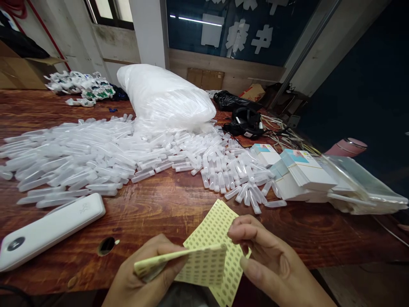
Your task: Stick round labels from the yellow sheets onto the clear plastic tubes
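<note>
My left hand (153, 268) is closed around a yellow sticker sheet (206, 266), bent or folded, its edge running out between thumb and fingers. Rows of small dark oval marks cover it. Behind it lies another yellow sheet (214, 221) with the same marks, partly on the table's front edge; whether the two are joined is hidden. At that sheet's right side is my right hand (271, 260), its thumb and curled fingers apart. Its fingertips are close to the sheet's edge, and I cannot tell whether they touch it.
Many translucent plastic tubes (73, 153) spread across the wooden table (153, 209), before a large white plastic bag (159, 94). A white power bank (54, 230) lies left, near a round hole (106, 246). Stacked cards (306, 170) and clear plastic bags (364, 183) are at right.
</note>
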